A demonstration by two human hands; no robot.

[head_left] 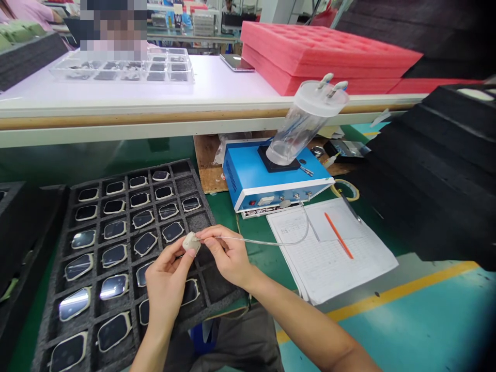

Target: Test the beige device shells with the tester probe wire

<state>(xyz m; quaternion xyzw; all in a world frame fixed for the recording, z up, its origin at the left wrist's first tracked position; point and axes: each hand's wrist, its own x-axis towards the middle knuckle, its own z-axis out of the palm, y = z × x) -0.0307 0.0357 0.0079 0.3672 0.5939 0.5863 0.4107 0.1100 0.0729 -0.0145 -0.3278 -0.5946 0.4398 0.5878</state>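
Note:
Between the thumb and fingers of my left hand [168, 276] is a small beige watch case [191, 243], held up over the foam tray. My right hand [228, 253] pinches the end of a thin clear tube [267, 242] right at the side of that case. From there the tube curves across to the front of a blue box-shaped machine [279, 178]. Below my hands lies the dark grey foam tray [155, 166], its compartments holding many watch cases with black screens [114, 256]. Several compartments on its right side hold nothing.
A clear cylinder [296, 124] leans on top of the machine. Papers [349, 263] with an orange pen [338, 235] lie to the right, near a tape roll [351, 190]. Red foam [310, 57] and a clear plastic tray [124, 70] stand on the shelf; black foam [437, 170] is stacked at right. A person sits opposite.

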